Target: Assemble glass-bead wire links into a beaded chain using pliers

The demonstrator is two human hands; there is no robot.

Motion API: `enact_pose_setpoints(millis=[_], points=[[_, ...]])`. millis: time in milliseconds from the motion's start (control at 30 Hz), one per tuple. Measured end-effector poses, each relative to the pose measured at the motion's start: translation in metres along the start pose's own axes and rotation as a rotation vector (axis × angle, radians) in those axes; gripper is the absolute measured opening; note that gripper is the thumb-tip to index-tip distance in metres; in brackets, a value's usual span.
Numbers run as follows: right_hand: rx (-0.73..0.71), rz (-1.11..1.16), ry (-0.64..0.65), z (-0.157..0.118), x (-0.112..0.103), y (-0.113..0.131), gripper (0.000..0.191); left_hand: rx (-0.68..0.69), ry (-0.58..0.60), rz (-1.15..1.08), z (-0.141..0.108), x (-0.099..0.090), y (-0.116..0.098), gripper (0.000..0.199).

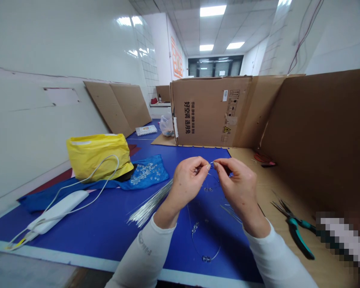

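My left hand [188, 179] and my right hand [240, 186] are raised over the blue table, fingertips pinched close together. A thin wire [211, 163] spans the small gap between them, held at both sides. From the hands a curved length of wire hangs down toward the table, with clear beads [195, 227] strung on it in small groups. Another bead group [206, 259] sits near its lower end. Left of my left forearm lies a bundle of straight silvery wires [151, 205]. Several loose wires [230, 212] show beside my right wrist. The fingertips partly hide the pinched wire.
Clear beads [145, 173] lie piled on a blue cloth [160, 162] beside a yellow bag [99, 156]. A white power strip [58, 212] with its cord is at left. Green-handled pliers [298, 236] lie at right on cardboard. A large cardboard box [210, 112] stands behind.
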State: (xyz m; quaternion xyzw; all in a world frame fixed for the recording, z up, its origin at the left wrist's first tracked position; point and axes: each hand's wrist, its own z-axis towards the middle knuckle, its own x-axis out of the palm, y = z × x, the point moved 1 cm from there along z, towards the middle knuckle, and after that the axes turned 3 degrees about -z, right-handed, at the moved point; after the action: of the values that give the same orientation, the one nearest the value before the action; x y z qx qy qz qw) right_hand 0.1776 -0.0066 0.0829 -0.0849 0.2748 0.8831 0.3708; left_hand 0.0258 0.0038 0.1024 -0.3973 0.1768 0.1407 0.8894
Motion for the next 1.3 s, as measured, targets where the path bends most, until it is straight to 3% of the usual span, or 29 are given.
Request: enact_pose_setpoints(millis=[700,1300], points=[[0.314,0.308,0.058,0.0051,0.0037,-0.0052,0.012,-0.130,0.127,-0.238,-0.0005,0.0055,0.0063,0.019],[0.326,0.356,0.025,0.0038,0.0058,-0.0014,0.012,-0.197,0.190,-0.389,-0.0020,0.0090,0.0035,0.021]])
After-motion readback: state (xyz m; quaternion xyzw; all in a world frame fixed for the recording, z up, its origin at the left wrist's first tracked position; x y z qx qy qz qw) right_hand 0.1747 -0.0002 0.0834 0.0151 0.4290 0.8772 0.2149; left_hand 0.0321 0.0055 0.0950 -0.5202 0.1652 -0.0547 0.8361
